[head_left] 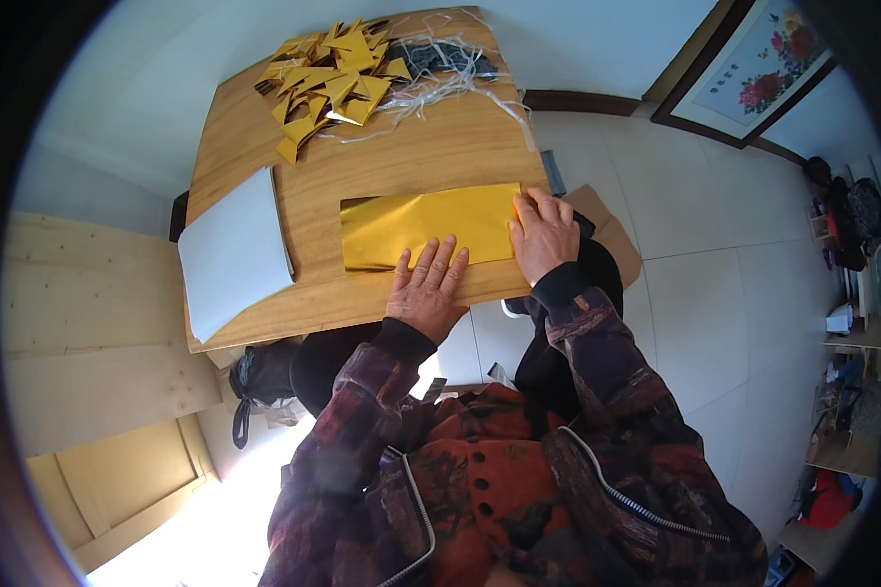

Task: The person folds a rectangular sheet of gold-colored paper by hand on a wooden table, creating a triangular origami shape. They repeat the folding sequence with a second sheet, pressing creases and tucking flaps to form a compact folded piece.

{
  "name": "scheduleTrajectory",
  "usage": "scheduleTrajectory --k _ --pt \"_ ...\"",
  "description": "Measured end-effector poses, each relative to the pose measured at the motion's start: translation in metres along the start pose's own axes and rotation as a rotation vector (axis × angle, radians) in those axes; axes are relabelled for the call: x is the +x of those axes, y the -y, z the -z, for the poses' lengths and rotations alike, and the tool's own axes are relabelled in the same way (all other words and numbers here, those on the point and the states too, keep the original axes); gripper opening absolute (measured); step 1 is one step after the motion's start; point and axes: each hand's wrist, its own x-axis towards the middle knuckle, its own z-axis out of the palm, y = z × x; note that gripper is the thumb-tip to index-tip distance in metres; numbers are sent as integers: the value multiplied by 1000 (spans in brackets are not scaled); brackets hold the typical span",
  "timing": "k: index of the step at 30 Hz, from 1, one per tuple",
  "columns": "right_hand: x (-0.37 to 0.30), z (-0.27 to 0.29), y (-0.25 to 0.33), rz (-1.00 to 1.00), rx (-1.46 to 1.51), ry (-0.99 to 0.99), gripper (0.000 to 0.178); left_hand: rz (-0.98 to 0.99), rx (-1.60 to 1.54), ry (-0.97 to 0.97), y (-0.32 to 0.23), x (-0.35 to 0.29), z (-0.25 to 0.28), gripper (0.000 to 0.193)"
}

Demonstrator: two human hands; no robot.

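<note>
A long rectangular sheet of shiny gold paper (431,220) lies across the front right part of the wooden table (264,311). My left hand (426,284) rests flat on its near edge, fingers spread. At the sheet's right end, my right hand (544,240) has its fingers bent over the edge, gripping the paper there. Whether the sheet is one layer or folded, I cannot tell. Toward the back of the table sits a heap of folded gold paper pieces (347,64).
A stack of white sheets (233,256) lies at the table's left. Tangled whitish plastic strips (436,93) spread beside the gold heap, over something dark. A brown cardboard piece (607,235) is on the floor to the right. Shelves with assorted things (852,391) line the far right.
</note>
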Motion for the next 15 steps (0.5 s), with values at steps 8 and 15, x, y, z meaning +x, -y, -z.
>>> scheduleTrajectory --k 8,15 --pt "0 1 1 -15 -7 26 34 93 61 -27 2 -6 -8 86" --pt "-11 21 24 81 -7 -54 46 91 115 10 3 -3 -9 77"
